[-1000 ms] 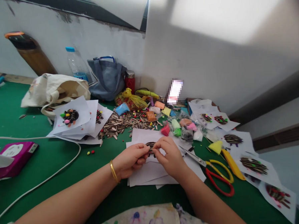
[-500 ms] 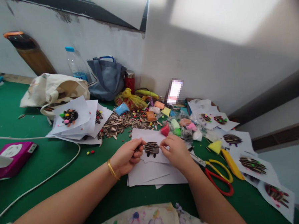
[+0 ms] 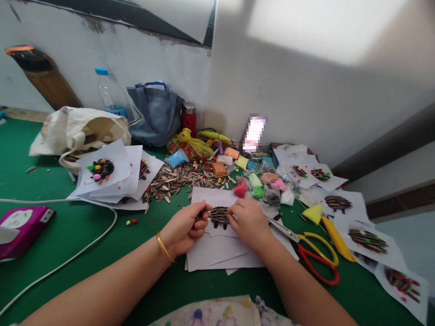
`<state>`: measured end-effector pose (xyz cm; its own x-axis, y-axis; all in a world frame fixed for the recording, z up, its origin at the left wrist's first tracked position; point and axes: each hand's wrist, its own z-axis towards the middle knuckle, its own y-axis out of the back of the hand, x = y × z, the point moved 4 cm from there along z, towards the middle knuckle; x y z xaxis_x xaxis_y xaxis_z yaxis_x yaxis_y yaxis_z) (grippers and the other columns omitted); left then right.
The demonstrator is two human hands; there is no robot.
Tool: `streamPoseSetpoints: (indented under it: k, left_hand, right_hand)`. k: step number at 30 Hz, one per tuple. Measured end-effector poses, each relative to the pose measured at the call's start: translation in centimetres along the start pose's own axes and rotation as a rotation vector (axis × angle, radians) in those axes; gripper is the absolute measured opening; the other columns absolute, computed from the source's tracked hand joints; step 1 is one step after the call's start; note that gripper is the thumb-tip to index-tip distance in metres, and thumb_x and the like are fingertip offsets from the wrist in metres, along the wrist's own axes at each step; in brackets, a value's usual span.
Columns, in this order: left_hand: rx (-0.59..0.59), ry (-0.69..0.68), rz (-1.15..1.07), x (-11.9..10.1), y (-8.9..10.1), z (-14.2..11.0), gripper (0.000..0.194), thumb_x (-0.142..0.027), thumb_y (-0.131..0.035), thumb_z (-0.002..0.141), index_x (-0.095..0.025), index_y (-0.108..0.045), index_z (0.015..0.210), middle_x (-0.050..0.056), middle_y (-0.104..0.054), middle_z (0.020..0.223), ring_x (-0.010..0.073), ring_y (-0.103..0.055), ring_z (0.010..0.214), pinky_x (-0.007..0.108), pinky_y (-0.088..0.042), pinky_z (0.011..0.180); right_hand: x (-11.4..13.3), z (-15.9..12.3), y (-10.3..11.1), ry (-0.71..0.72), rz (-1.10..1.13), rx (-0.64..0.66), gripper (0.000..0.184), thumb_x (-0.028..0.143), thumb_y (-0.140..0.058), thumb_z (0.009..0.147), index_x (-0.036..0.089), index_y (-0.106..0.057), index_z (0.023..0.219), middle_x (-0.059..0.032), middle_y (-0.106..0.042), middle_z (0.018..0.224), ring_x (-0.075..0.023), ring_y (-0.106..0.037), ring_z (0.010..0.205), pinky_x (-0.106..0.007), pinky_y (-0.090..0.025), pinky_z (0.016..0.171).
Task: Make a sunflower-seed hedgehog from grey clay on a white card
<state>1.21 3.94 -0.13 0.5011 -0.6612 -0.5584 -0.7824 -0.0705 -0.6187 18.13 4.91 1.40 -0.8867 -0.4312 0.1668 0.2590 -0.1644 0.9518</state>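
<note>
On a white paper sheet (image 3: 217,253) in front of me lies a hedgehog-like figure (image 3: 219,215) of striped sunflower seeds set in dark clay, with two dark feet below. My left hand (image 3: 186,229), a gold bangle at its wrist, is closed at the figure's left side. Dark sunflower seeds (image 3: 199,216) show between its fingers. At the figure's right end my right hand (image 3: 250,223) has its fingertips pinched together over the seeds. Whatever it pinches is hidden by the fingers. Behind both hands spreads a pile of loose sunflower seeds (image 3: 167,182).
Scissors (image 3: 317,255) with red and yellow handles lie right of my forearm, beside a yellow tool (image 3: 338,239). Coloured clay packets (image 3: 255,180) sit behind the paper. Finished seed pictures (image 3: 369,240) line the right edge; more are stacked left (image 3: 105,186). A white cable (image 3: 80,258) crosses the left.
My right hand has moved slightly left, its fingertips now covering the right end of the seed figure. My left hand has stayed in place.
</note>
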Motion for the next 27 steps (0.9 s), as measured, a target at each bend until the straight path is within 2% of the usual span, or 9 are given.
streamPoseSetpoints:
  k: [7,13,17,19,21,23,25,27]
  left_hand:
    - [0.003,0.022,-0.030,0.1,0.0,0.0,0.016,-0.027,-0.052,0.094,-0.013,-0.056,0.087,-0.004,-0.042,0.067,-0.0003,-0.029,0.039,0.009,-0.015,0.031]
    - [0.049,0.083,-0.121,0.2,-0.1,-0.1,0.027,-0.036,-0.046,0.096,-0.012,-0.057,0.089,-0.003,-0.043,0.067,0.0006,-0.030,0.039,0.009,-0.017,0.030]
    - [0.108,0.132,-0.207,0.1,-0.3,-0.3,0.036,-0.044,-0.042,0.097,-0.011,-0.058,0.093,0.000,-0.047,0.068,0.0026,-0.037,0.042,0.008,-0.023,0.031]
    - [0.122,0.176,-0.258,0.2,-0.4,-0.5,0.041,-0.048,-0.040,0.097,-0.011,-0.058,0.095,0.002,-0.051,0.069,0.0048,-0.044,0.046,0.009,-0.032,0.033]
    - [0.116,0.206,-0.292,0.3,-0.5,-0.6,0.045,-0.050,-0.037,0.097,-0.011,-0.058,0.098,0.006,-0.056,0.072,0.0091,-0.055,0.054,0.015,-0.047,0.042]
    - [0.119,0.203,-0.326,0.4,-0.6,-0.7,0.050,-0.052,-0.035,0.097,-0.009,-0.059,0.100,0.012,-0.062,0.080,0.0158,-0.065,0.068,0.026,-0.058,0.061]
    - [0.147,0.177,-0.370,0.4,-0.9,-0.8,0.054,-0.053,-0.033,0.097,-0.006,-0.059,0.103,0.016,-0.065,0.087,0.0221,-0.069,0.083,0.035,-0.059,0.079]
    - [0.192,0.156,-0.396,0.4,-1.1,-0.8,0.056,-0.053,-0.032,0.098,-0.004,-0.059,0.106,0.016,-0.067,0.087,0.0247,-0.070,0.088,0.038,-0.056,0.086]
  right_hand:
    - [0.8,0.0,-0.1,0.029,-0.113,0.016,0.010,0.022,-0.063,0.086,0.019,-0.069,0.080,-0.0060,-0.063,0.084,-0.0215,-0.050,0.085,-0.035,-0.031,0.077]
    - [0.9,0.0,-0.1,0.031,-0.111,0.026,0.011,0.021,-0.062,0.088,0.018,-0.069,0.080,-0.0068,-0.063,0.084,-0.0214,-0.050,0.086,-0.035,-0.030,0.077]
    - [0.8,-0.2,0.6,0.033,-0.044,-0.003,0.013,0.024,-0.061,0.090,0.020,-0.070,0.081,-0.0052,-0.064,0.084,-0.0206,-0.051,0.085,-0.035,-0.031,0.078]
    - [0.9,-0.4,1.4,0.021,0.014,-0.055,0.016,0.025,-0.058,0.092,0.020,-0.071,0.084,-0.0050,-0.063,0.084,-0.0203,-0.051,0.085,-0.035,-0.031,0.078]
    - [1.2,-0.7,2.3,0.021,0.090,-0.129,0.019,0.026,-0.054,0.095,0.021,-0.071,0.089,-0.0053,-0.063,0.084,-0.0200,-0.052,0.086,-0.035,-0.033,0.079]
    - [1.7,-1.1,3.2,0.043,0.176,-0.216,0.021,0.026,-0.051,0.096,0.021,-0.070,0.094,-0.0061,-0.062,0.087,-0.0201,-0.052,0.087,-0.036,-0.035,0.080]
    - [2.3,-1.4,3.7,0.084,0.242,-0.286,0.021,0.027,-0.050,0.096,0.021,-0.070,0.100,-0.0065,-0.062,0.089,-0.0201,-0.052,0.087,-0.036,-0.036,0.080]
    - [2.9,-1.5,3.8,0.132,0.271,-0.306,0.021,0.027,-0.051,0.096,0.023,-0.070,0.104,-0.0060,-0.062,0.089,-0.0198,-0.052,0.086,-0.036,-0.036,0.080]
